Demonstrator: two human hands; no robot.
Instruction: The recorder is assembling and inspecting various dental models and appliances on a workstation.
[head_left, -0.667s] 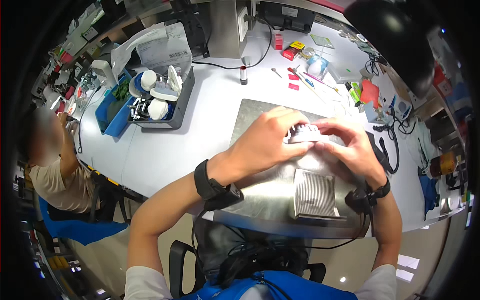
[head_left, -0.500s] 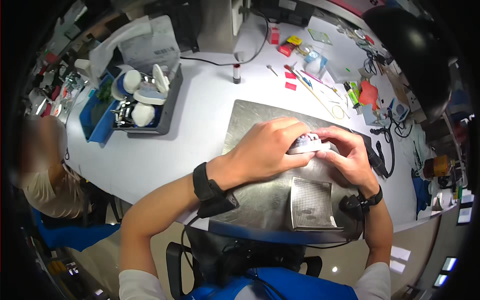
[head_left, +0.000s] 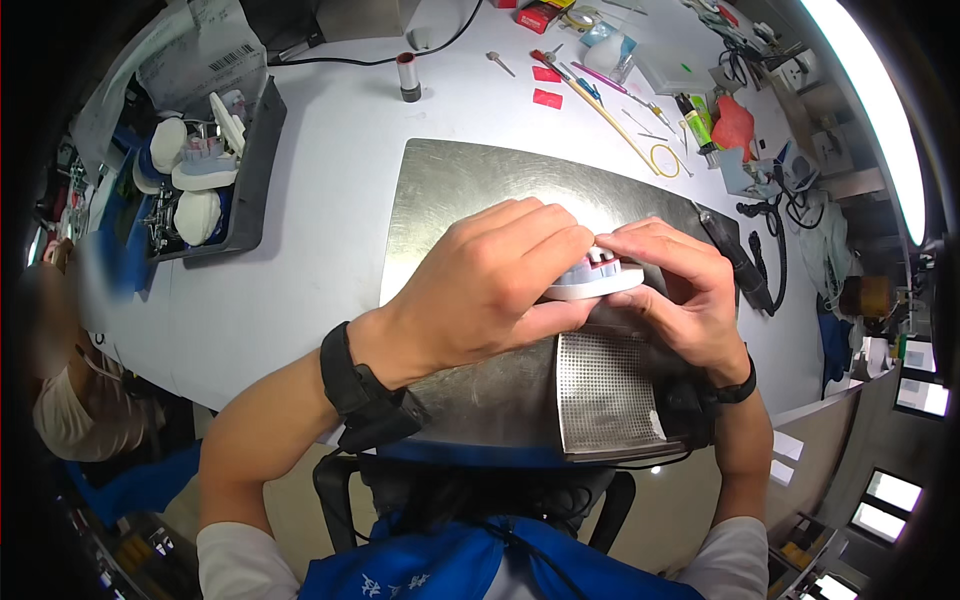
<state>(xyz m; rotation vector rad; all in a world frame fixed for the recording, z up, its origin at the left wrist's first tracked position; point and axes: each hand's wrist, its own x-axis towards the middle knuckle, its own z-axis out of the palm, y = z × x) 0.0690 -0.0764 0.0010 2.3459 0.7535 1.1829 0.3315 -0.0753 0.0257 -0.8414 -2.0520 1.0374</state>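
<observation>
Dental model (head_left: 592, 280) is gripped by left hand (head_left: 490, 290) and right hand (head_left: 680, 290) at frame centre, above the steel plate (head_left: 450, 190); compared with earlier, it is kept there, only viewed closer.

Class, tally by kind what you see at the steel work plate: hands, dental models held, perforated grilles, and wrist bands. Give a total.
Hands: 2 (left hand, right hand)
Dental model: 1
Perforated grille: 1
Wrist bands: 2 (left band, right band)
Total: 6
</observation>
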